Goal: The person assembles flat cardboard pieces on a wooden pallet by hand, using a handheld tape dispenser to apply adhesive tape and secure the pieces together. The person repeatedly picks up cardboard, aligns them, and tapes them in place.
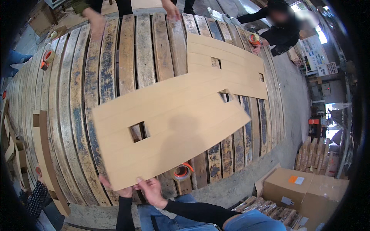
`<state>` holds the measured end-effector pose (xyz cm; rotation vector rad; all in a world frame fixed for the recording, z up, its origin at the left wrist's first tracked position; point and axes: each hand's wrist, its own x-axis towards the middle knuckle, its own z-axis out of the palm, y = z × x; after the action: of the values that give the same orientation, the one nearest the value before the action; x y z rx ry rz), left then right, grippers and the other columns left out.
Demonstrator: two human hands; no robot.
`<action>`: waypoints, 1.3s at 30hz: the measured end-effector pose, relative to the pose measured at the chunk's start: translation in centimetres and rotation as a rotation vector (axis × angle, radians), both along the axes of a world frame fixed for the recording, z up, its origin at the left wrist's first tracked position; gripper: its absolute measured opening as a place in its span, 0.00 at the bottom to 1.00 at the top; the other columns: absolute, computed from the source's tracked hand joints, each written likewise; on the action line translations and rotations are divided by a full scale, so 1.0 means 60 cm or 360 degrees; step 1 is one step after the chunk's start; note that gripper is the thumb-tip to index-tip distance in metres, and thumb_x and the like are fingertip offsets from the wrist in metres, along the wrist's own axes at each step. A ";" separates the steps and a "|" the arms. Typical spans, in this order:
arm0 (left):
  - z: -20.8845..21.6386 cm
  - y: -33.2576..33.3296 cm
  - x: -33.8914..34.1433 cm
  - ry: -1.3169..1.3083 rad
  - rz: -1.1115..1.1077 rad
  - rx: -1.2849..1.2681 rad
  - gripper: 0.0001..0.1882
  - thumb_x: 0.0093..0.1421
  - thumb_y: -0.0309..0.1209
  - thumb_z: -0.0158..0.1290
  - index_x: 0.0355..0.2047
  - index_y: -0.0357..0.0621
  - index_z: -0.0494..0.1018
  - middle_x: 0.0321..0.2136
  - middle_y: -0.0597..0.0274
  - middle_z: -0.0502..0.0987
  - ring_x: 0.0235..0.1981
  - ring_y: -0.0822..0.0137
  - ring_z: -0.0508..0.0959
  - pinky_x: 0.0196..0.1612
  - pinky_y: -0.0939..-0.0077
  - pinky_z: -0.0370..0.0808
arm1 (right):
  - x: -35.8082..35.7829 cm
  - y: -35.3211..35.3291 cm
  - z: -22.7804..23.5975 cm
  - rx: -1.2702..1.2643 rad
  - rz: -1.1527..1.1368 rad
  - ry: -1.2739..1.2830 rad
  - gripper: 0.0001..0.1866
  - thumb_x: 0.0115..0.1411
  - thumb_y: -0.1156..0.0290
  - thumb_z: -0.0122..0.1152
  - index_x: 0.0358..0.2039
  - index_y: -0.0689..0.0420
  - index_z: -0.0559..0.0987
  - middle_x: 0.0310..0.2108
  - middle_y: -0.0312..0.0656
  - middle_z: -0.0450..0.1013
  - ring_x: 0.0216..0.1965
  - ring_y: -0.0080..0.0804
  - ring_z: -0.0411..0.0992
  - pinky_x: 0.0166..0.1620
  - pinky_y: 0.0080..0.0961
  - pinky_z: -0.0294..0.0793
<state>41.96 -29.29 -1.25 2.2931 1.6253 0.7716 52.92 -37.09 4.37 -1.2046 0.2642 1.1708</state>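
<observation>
A flat brown cardboard sheet [165,123] with two rectangular cut-outs lies slanted over the slatted wooden table [144,50], its near left corner toward me. My left hand [122,191] grips that corner, mostly hidden beneath the sheet, with a fingertip showing at the left edge. Beside it, my right hand [152,192] pinches the near edge, thumb on top. The sheet's far right part overlaps a second cardboard sheet [227,57] that also has cut-outs. Close to the near edge, right of my hands, sits an orange tape dispenser [182,171] with a roll of tape.
Another tape dispenser [47,57] stands at the far left. Across the table are a person's hands [171,9]; at far right a person in black [275,25] holds a tape dispenser [253,38]. A long folded cardboard piece [50,161] is at left, a large carton [304,188] at lower right.
</observation>
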 end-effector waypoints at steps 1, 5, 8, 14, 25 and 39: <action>0.026 0.003 -0.027 0.0277 -0.0062 0.0162 0.50 0.62 0.43 0.64 0.74 0.48 0.45 0.72 0.44 0.54 0.75 0.45 0.48 0.74 0.40 0.46 | -0.014 0.002 0.004 0.0039 0.0058 0.0032 0.10 0.69 0.68 0.64 0.45 0.62 0.80 0.34 0.38 0.80 0.33 0.24 0.79 0.35 0.24 0.81; 0.097 0.078 -0.147 -0.0420 -0.0494 0.0670 0.33 0.60 0.26 0.60 0.65 0.45 0.62 0.72 0.45 0.57 0.75 0.45 0.52 0.73 0.35 0.50 | -0.031 0.049 0.029 0.0137 0.0401 0.0046 0.12 0.69 0.67 0.65 0.45 0.63 0.80 0.33 0.37 0.80 0.32 0.23 0.79 0.34 0.21 0.80; 0.194 0.109 -0.190 0.0113 -0.0788 0.0364 0.19 0.51 0.17 0.58 0.45 0.39 0.73 0.65 0.48 0.69 0.70 0.43 0.63 0.72 0.34 0.54 | -0.069 0.078 0.044 0.0137 0.0656 0.0056 0.14 0.69 0.65 0.65 0.46 0.64 0.80 0.35 0.38 0.80 0.31 0.22 0.79 0.33 0.21 0.80; 0.148 0.126 -0.340 0.0227 -0.0574 -0.0057 0.09 0.46 0.13 0.53 0.26 0.37 0.69 0.52 0.52 0.81 0.56 0.47 0.79 0.62 0.45 0.74 | -0.077 0.073 0.050 0.0737 0.1945 -0.0628 0.14 0.63 0.60 0.69 0.40 0.57 0.81 0.36 0.42 0.81 0.35 0.33 0.80 0.40 0.32 0.80; 0.169 0.102 -0.400 0.0158 -0.0541 -0.0607 0.06 0.56 0.25 0.60 0.35 0.38 0.78 0.48 0.55 0.83 0.51 0.54 0.82 0.60 0.52 0.76 | 0.189 0.182 0.189 0.0205 0.2953 -0.3166 0.41 0.48 0.58 0.76 0.63 0.53 0.73 0.62 0.50 0.68 0.61 0.47 0.69 0.60 0.46 0.68; 0.139 0.107 -0.227 0.0571 -0.0448 -0.0209 0.12 0.57 0.41 0.62 0.39 0.52 0.76 0.71 0.45 0.59 0.70 0.47 0.61 0.71 0.32 0.53 | 0.450 0.279 -0.034 -0.0558 0.3727 -0.1167 0.23 0.59 0.47 0.72 0.27 0.57 0.87 0.14 0.35 0.71 0.20 0.22 0.63 0.27 0.27 0.63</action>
<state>28.34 -22.87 7.10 2.5925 1.3802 0.1920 79.93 -20.38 2.31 -1.9824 -2.1473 2.3040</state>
